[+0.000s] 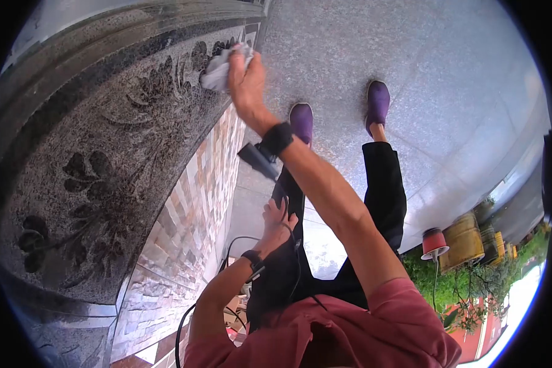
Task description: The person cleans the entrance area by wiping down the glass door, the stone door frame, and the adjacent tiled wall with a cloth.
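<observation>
My right hand [245, 80] presses a crumpled whitish cloth [218, 72] against the upper end of a dark carved stone panel [122, 129] with a raised floral pattern. Its fingers are closed round the cloth. A black band [277, 138] circles my right wrist, and a dark grey cylindrical device [257, 161] juts out beside it. Lower down, near my left thigh, my left hand [279, 224] has its fingers curled about a thin black cable [286, 205]. Another black band [253, 260] with a small device is on the left wrist.
Below the panel runs a wall of mosaic tiles [184, 214]. My purple shoes [379, 101] stand on grey paving [337, 37]. Loops of black cable [181, 334] hang by my left arm. To the right are a red pot [434, 242], yellow containers [463, 242] and plants.
</observation>
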`<act>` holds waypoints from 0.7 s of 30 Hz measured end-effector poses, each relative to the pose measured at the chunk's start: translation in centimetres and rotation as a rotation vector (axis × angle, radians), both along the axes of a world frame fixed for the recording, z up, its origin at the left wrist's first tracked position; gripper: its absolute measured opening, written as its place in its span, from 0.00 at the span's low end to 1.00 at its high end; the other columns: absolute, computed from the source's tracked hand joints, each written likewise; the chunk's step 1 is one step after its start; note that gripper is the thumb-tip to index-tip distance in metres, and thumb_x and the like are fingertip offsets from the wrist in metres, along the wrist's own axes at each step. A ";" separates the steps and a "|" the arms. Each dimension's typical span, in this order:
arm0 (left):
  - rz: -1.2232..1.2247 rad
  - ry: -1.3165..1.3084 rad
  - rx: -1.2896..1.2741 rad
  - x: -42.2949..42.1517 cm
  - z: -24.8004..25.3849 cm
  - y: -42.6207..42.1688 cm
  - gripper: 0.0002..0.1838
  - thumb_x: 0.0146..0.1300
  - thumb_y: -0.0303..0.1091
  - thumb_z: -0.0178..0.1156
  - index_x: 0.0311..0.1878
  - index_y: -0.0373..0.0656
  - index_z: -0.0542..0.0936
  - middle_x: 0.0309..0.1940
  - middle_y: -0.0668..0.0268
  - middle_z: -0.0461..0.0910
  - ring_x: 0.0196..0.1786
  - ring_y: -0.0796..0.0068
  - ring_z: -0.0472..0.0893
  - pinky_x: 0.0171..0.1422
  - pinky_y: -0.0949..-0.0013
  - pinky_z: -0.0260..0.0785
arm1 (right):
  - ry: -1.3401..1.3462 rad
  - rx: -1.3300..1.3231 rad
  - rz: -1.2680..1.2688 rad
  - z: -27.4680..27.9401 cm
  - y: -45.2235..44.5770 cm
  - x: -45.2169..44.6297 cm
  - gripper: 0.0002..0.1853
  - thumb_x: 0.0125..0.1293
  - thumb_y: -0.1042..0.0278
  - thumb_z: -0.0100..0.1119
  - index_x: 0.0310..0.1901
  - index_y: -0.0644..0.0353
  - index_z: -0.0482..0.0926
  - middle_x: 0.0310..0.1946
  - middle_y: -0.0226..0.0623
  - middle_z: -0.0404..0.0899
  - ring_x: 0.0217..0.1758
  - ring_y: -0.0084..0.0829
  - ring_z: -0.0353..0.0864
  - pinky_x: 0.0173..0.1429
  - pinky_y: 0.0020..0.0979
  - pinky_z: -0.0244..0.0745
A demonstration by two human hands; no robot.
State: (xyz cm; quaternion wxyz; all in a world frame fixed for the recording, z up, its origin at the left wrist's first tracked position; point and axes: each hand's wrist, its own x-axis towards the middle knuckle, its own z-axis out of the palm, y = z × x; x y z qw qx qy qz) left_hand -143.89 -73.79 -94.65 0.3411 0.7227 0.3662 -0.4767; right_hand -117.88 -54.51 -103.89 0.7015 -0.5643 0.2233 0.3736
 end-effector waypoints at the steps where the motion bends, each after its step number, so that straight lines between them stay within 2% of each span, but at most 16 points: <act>1: 0.011 0.014 -0.015 0.3 0.0 0.2 0.35 0.56 0.37 0.61 0.66 0.40 0.61 0.57 0.34 0.62 0.55 0.37 0.67 0.53 0.42 0.63 | -0.073 0.106 -0.007 2.6 0.1 0.5 0.17 0.66 0.59 0.52 0.46 0.66 0.68 0.35 0.55 0.78 0.40 0.54 0.80 0.46 0.42 0.75; 2: -0.038 -0.070 0.014 -1.6 -1.2 -0.4 0.36 0.56 0.37 0.62 0.67 0.40 0.61 0.57 0.35 0.63 0.54 0.38 0.67 0.53 0.43 0.63 | -0.146 0.214 -0.013 5.1 0.3 1.0 0.16 0.65 0.61 0.53 0.46 0.65 0.69 0.35 0.53 0.78 0.40 0.52 0.80 0.46 0.41 0.75; 3: -0.085 -0.153 0.041 -5.3 -3.2 -1.8 0.36 0.55 0.37 0.62 0.67 0.40 0.60 0.56 0.36 0.63 0.53 0.39 0.67 0.52 0.43 0.63 | -0.287 0.181 0.048 7.3 0.3 1.3 0.16 0.63 0.63 0.55 0.47 0.64 0.68 0.36 0.52 0.77 0.40 0.52 0.79 0.46 0.40 0.75; 4: 0.039 -0.139 0.003 -5.5 -3.3 -2.1 0.37 0.55 0.37 0.62 0.67 0.41 0.60 0.56 0.36 0.64 0.54 0.39 0.67 0.53 0.43 0.63 | -0.423 0.142 0.110 8.3 0.2 1.3 0.17 0.61 0.65 0.56 0.48 0.63 0.68 0.37 0.52 0.76 0.41 0.52 0.79 0.45 0.40 0.75; 5: 0.166 -0.126 -0.032 -5.6 -3.5 -2.4 0.37 0.55 0.37 0.62 0.68 0.41 0.59 0.55 0.36 0.64 0.54 0.39 0.67 0.53 0.43 0.63 | -0.449 0.087 0.110 7.4 0.5 1.1 0.19 0.59 0.65 0.58 0.49 0.62 0.68 0.38 0.51 0.76 0.41 0.53 0.78 0.45 0.41 0.75; 6: 0.293 -0.113 -0.061 -5.9 -3.7 -2.7 0.38 0.55 0.38 0.62 0.68 0.41 0.59 0.55 0.37 0.64 0.54 0.40 0.67 0.54 0.43 0.63 | -0.476 0.033 0.112 5.9 0.9 0.7 0.20 0.57 0.66 0.59 0.50 0.62 0.68 0.39 0.51 0.76 0.41 0.53 0.78 0.45 0.42 0.74; 8: -0.034 0.058 -0.035 -0.4 -0.9 -0.1 0.38 0.56 0.38 0.62 0.68 0.40 0.60 0.55 0.36 0.64 0.55 0.39 0.67 0.55 0.43 0.62 | -0.506 -0.115 0.141 0.5 1.5 -0.4 0.23 0.55 0.67 0.60 0.52 0.61 0.67 0.40 0.52 0.76 0.43 0.55 0.77 0.46 0.45 0.74; 9: -0.027 0.043 -0.027 0.0 -0.7 0.2 0.37 0.56 0.38 0.62 0.68 0.40 0.60 0.55 0.36 0.64 0.54 0.39 0.66 0.55 0.43 0.62 | -0.505 -0.212 0.169 -3.6 1.7 -1.5 0.24 0.55 0.67 0.60 0.53 0.61 0.67 0.41 0.52 0.76 0.44 0.56 0.77 0.46 0.48 0.73; 10: -0.021 0.027 -0.017 0.3 -0.5 0.4 0.37 0.56 0.38 0.62 0.67 0.39 0.61 0.55 0.36 0.63 0.54 0.39 0.66 0.55 0.43 0.62 | -0.330 -0.361 0.315 -6.8 1.4 -2.0 0.23 0.57 0.67 0.59 0.54 0.61 0.66 0.42 0.53 0.76 0.43 0.56 0.77 0.46 0.51 0.72; 11: -0.010 0.012 -0.007 0.3 -0.5 0.5 0.36 0.56 0.39 0.62 0.67 0.38 0.61 0.55 0.36 0.63 0.54 0.39 0.66 0.55 0.43 0.62 | -0.353 -0.459 0.452 -11.0 0.7 -3.1 0.21 0.59 0.63 0.58 0.52 0.62 0.68 0.41 0.55 0.77 0.43 0.57 0.78 0.46 0.53 0.72; 12: 0.009 0.008 -0.012 0.1 -0.3 0.5 0.36 0.56 0.39 0.62 0.66 0.38 0.62 0.55 0.36 0.63 0.54 0.39 0.65 0.55 0.43 0.62 | -0.224 -0.522 0.634 -12.4 -0.8 -3.0 0.20 0.59 0.59 0.58 0.48 0.62 0.69 0.40 0.58 0.78 0.43 0.58 0.79 0.48 0.52 0.73; 14: 0.047 -0.011 -0.023 0.1 -0.5 0.7 0.35 0.56 0.39 0.62 0.66 0.37 0.63 0.55 0.38 0.62 0.54 0.40 0.65 0.56 0.43 0.62 | -0.250 -0.579 0.515 -15.1 -3.1 -3.1 0.19 0.60 0.58 0.55 0.46 0.63 0.71 0.36 0.56 0.80 0.44 0.57 0.79 0.48 0.51 0.73; 16: 0.004 0.002 0.008 -0.1 -0.5 0.3 0.35 0.56 0.39 0.62 0.66 0.38 0.64 0.53 0.40 0.62 0.55 0.41 0.64 0.56 0.43 0.62 | -0.246 -0.542 0.532 -15.7 -4.1 -1.0 0.18 0.60 0.60 0.55 0.47 0.62 0.72 0.36 0.56 0.80 0.43 0.57 0.79 0.46 0.50 0.73; 18: -0.037 -0.029 0.054 -0.7 -0.5 0.0 0.35 0.56 0.40 0.62 0.65 0.38 0.64 0.51 0.42 0.63 0.55 0.42 0.64 0.55 0.44 0.62 | -0.441 -0.457 0.222 -16.3 -3.2 0.6 0.14 0.61 0.63 0.54 0.46 0.61 0.73 0.34 0.54 0.79 0.39 0.56 0.79 0.42 0.48 0.71; 20: -0.070 -0.094 0.124 -1.6 -0.6 -0.5 0.34 0.55 0.40 0.62 0.65 0.38 0.65 0.48 0.44 0.63 0.53 0.44 0.66 0.52 0.45 0.64 | -0.418 -0.357 -0.022 -14.8 -0.6 3.2 0.11 0.62 0.65 0.53 0.43 0.62 0.72 0.31 0.54 0.77 0.36 0.55 0.78 0.39 0.46 0.70; 21: -0.059 -0.047 0.092 -1.3 -0.6 -0.2 0.34 0.55 0.40 0.63 0.64 0.38 0.65 0.47 0.44 0.64 0.52 0.44 0.67 0.50 0.45 0.64 | -0.491 -0.340 -0.043 -14.1 0.7 3.3 0.11 0.62 0.65 0.53 0.42 0.62 0.72 0.30 0.54 0.76 0.34 0.55 0.77 0.39 0.46 0.70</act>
